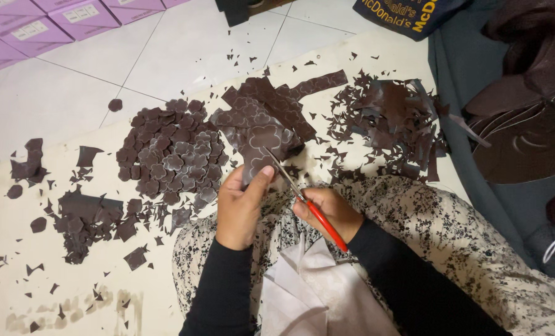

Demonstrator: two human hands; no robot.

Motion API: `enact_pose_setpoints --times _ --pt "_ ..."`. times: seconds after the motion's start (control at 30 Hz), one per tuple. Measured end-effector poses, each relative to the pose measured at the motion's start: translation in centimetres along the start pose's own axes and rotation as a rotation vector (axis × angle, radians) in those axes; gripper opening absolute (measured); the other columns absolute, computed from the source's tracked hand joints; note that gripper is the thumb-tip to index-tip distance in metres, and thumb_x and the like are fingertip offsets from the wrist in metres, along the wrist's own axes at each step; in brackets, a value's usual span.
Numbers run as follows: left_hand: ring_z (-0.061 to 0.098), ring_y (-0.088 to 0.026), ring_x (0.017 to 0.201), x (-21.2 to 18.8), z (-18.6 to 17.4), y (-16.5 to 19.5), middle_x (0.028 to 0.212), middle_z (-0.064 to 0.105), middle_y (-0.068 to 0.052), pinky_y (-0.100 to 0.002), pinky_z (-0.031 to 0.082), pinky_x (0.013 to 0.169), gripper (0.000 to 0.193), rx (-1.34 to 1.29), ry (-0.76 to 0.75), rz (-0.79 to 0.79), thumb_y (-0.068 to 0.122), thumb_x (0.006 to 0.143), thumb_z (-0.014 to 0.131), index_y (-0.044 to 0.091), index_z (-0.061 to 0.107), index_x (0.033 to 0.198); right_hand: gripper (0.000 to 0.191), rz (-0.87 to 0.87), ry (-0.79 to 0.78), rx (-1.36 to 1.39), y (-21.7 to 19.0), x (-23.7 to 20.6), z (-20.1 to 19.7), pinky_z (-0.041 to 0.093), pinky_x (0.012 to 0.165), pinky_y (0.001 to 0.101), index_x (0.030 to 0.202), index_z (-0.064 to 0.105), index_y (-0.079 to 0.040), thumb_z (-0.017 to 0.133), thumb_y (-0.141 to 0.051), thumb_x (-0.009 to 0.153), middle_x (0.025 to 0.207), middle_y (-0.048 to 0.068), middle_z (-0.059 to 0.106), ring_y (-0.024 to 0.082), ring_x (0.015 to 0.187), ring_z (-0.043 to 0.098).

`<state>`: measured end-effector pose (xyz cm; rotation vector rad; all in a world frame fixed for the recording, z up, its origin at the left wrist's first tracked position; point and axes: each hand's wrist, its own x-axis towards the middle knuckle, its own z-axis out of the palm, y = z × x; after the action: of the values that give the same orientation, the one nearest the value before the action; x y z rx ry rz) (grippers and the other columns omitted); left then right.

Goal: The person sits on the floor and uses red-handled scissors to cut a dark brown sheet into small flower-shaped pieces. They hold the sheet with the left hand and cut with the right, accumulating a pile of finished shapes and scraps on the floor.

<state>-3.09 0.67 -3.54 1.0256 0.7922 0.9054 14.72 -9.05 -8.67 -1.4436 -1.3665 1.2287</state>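
Head view: looking down at two hands at work over a lap, floor beyond.
Left hand [240,208]: low centre of frame, black sleeve; fingers clenched on the lower edge of a dark brown sheet [259,134], thumb on top.
Dark brown sheet: centre of frame, held up off the floor, pale flower outlines drawn on it; its far end lies over more strips of the same stuff toward upper centre.
Right hand [332,211]: just right of the left hand, black sleeve; fingers closed round the red handles of the scissors [299,196].
Scissors: blades point up and left, tips touching the sheet's lower edge just beside the left thumb; cannot tell how far the blades are parted.
Cut flower shapes [168,152]: heaped pile, left of centre, just beside the sheet.
Offcuts [396,124]: ragged brown scraps, right of centre, spread toward the right edge of the cream mat [72,292].
Smaller scrap heap [84,218]: lower left, on the mat, with loose bits scattered round it.
Lap: speckled cream cloth [452,230], lower right; pale folded fabric [308,292] between the forearms.
Tiled floor [184,50]: upper left, white.
Lilac boxes [35,25]: upper left corner, in a row.
Dark brown material [526,124]: bundled at the right edge.
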Motion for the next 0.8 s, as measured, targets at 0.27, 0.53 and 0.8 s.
enact_pose_setpoints --times 0.27,0.53,0.8 --pt "0.065 -0.006 0.078 -0.2 -0.1 2.4 0.088 0.077 -0.002 -0.022 0.052 0.073 0.014 0.27 -0.054 0.032 0.012 0.096 0.069 -0.001 0.075 0.099 0.061 0.037 -0.102 0.068 -0.5 -0.1 -0.9 0.035 0.052 0.0261 0.08 0.055 -0.013 0.054 -0.073 0.09 0.063 -0.009 0.042 0.005 0.058 0.041" --pt "0.064 -0.006 0.076 -0.3 0.0 2.8 0.088 0.076 -0.003 -0.022 0.05 0.071 0.015 0.27 -0.035 0.014 0.01 0.096 0.069 -0.002 0.076 0.098 0.062 0.069 -0.1 0.085 -0.1 -0.1 -0.8 0.032 0.05 0.0268 0.075 0.053 -0.013 0.054 -0.074 0.089 0.062 -0.009 0.041 0.006 0.056 0.039" --pt "0.066 -0.005 0.078 -0.2 -0.4 2.2 0.089 0.076 -0.002 -0.021 0.053 0.074 0.013 0.25 -0.011 0.031 0.009 0.094 0.069 -0.001 0.075 0.099 0.059 0.048 -0.12 0.086 0.2 0.0 -0.8 0.038 0.051 0.0264 0.075 0.052 -0.011 0.059 -0.067 0.091 0.063 -0.007 0.045 0.006 0.057 0.043"
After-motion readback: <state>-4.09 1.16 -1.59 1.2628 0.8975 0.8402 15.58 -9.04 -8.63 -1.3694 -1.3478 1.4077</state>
